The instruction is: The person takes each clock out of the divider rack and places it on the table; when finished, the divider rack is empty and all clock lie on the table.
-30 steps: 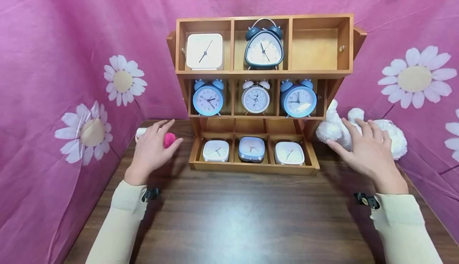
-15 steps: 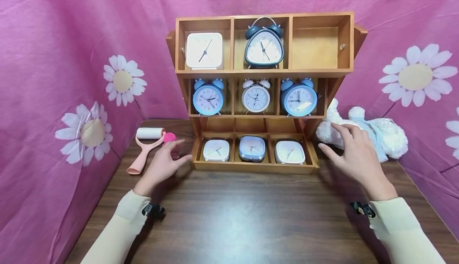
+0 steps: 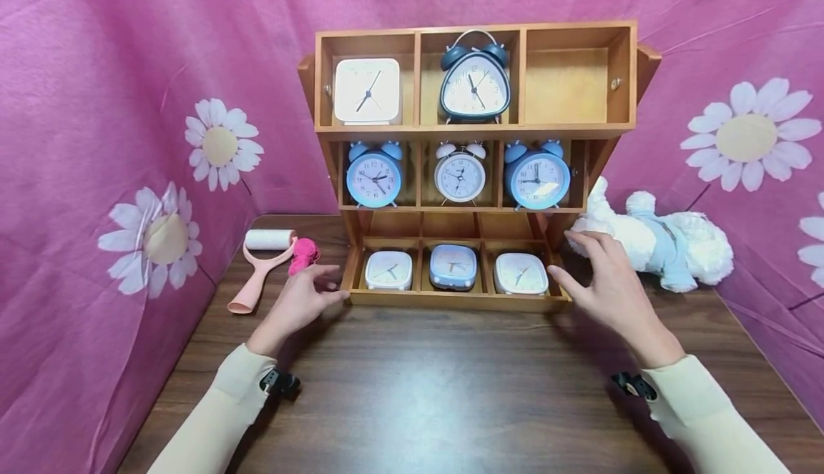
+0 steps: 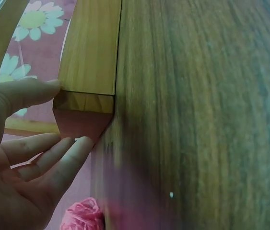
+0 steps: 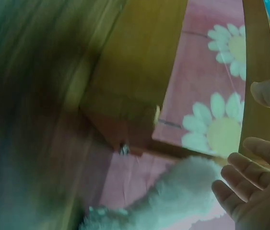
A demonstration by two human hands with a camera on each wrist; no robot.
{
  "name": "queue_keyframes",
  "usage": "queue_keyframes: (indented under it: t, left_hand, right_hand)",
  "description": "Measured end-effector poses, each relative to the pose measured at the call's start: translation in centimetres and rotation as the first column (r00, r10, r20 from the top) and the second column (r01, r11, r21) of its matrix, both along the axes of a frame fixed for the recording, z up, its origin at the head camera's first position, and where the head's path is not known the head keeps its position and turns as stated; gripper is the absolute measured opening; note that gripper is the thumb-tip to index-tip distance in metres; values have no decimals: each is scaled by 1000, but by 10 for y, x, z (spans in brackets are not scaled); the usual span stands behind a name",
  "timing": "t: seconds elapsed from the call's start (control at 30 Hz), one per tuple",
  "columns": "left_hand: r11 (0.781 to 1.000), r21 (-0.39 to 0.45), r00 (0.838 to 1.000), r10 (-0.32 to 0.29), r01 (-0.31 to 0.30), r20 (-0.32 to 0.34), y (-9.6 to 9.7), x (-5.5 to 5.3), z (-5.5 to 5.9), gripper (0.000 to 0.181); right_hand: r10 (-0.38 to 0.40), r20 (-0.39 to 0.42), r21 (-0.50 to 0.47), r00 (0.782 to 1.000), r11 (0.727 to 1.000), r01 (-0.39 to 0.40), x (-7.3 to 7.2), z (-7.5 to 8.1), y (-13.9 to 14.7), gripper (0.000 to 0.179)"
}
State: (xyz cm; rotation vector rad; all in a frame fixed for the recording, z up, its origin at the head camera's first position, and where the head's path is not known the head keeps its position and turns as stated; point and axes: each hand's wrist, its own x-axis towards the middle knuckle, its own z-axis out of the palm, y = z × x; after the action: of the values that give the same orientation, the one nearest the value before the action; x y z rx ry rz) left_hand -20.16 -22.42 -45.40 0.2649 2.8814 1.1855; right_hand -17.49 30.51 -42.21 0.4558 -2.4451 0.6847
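Note:
A tiered wooden shelf (image 3: 569,132) with compartments stands at the back of the table, holding several alarm clocks. My left hand (image 3: 301,308) is at its lower left corner; in the left wrist view the thumb touches the corner of the wooden edge (image 4: 89,52), and the extended fingers lie along its side. My right hand (image 3: 608,295) is spread beside the lower right corner, thumb near the edge, holding nothing. In the bottom row sit a white clock (image 3: 388,271), a blue clock (image 3: 453,267) and another white clock (image 3: 521,274). Twin-bell clocks, including a white one (image 3: 460,177), fill the middle row.
Up top are a square white clock (image 3: 367,93) and a dark triangular clock (image 3: 475,91); the top right compartment holds nothing. A pink-handled lint roller (image 3: 257,277) and pink yarn (image 3: 304,254) lie left. A white plush toy (image 3: 669,242) lies right.
The left hand has moved right, from above the lint roller to the shelf's corner, uncovering the roller and yarn. The right hand has moved left from over the plush toy toward the shelf.

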Motion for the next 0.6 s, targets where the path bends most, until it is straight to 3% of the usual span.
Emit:
queue_keyframes:
  t: [0.13,0.33,0.6]
  left_hand:
    - [1000,-6,1000,7,-7,10,3,0,0,58]
    - [1000,-14,1000,-11,11,4,5,1,0,54]
    - [1000,-24,1000,3,-3,1,6,1,0,53]
  right_hand:
    - [-2,122,-12,993,1000,4,-1,-4,-8,69]
    - [-40,327,-40,944,998,56,-3,-9,-15,73]
    - [-64,437,-48,897,994,95,-7,-11,-21,83]
